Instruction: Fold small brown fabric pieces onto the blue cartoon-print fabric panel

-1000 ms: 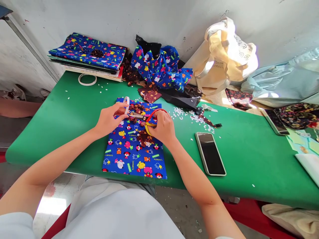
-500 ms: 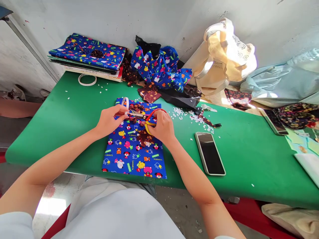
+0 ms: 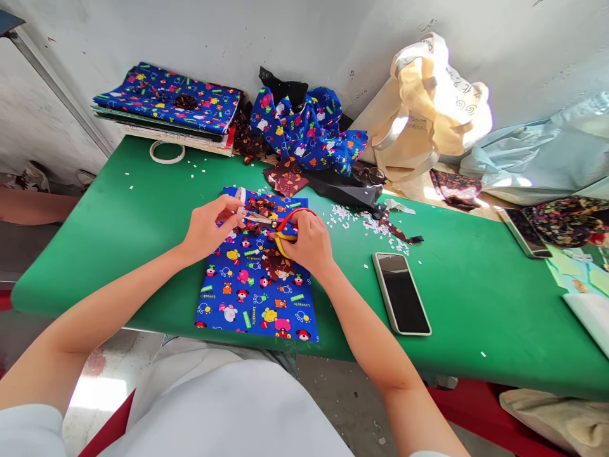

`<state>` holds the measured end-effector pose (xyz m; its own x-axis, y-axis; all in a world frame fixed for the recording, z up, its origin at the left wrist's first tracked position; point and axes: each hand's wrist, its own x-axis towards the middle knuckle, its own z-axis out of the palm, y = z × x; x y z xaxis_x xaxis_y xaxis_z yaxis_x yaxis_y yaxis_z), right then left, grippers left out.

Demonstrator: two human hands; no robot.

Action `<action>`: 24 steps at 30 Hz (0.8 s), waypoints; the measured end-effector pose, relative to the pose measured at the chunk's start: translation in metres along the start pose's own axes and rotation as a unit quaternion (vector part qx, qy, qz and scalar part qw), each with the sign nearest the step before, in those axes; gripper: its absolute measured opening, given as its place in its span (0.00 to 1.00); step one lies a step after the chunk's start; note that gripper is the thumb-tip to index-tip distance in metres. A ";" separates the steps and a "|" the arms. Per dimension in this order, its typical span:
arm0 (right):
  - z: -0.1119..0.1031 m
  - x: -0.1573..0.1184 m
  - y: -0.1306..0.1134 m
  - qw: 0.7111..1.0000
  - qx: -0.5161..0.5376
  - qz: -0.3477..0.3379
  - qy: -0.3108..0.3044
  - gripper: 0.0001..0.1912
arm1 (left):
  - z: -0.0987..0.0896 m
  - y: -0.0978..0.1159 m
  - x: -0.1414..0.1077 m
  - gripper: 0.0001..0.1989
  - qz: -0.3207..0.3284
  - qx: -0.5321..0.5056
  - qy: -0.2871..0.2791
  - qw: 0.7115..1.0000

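Far left on the green worktop (image 3: pixel 118 235): a stack of books (image 3: pixel 176 134) topped with folded blue cartoon-print fabric (image 3: pixel 166 98); a white tape ring (image 3: pixel 167 152) lies just in front of it.

Centre, near edge: a flat blue cartoon-print cloth (image 3: pixel 257 298) carries brown fabric scraps (image 3: pixel 276 261). The left hand (image 3: pixel 207 227) rests over the cloth's far left part, its grip pinched shut on a small white strip (image 3: pixel 242 197). The right hand (image 3: pixel 311 244) is just beside it, its grip closed through the red and yellow handles of the scissors (image 3: pixel 283 230); the blades point left toward the left fingertips.

Beyond the hands: crumpled blue print fabric (image 3: pixel 309 133) against the wall.

Right of the hands: white paper bits (image 3: pixel 356 219), then a smartphone (image 3: pixel 402 293) lying face up. Far right: a cream tote bag (image 3: pixel 428 101) and a second phone (image 3: pixel 523 231).
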<state>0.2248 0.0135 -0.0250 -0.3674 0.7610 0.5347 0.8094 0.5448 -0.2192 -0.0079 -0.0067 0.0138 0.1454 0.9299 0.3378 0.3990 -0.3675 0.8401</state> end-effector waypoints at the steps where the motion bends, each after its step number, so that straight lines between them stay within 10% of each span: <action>1: 0.000 0.000 0.000 1.000 0.001 0.003 -0.002 0.17 | 0.000 0.001 0.000 0.11 -0.005 0.002 0.005 1.000; 24: 0.004 -0.002 0.002 1.000 -0.005 0.001 0.004 0.15 | 0.001 0.000 -0.001 0.06 -0.034 -0.011 0.004 0.999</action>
<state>0.2250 0.0145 -0.0299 -0.3613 0.7592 0.5413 0.8149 0.5393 -0.2124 -0.0069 -0.0075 0.0129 0.1117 0.9528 0.2822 0.3872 -0.3033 0.8707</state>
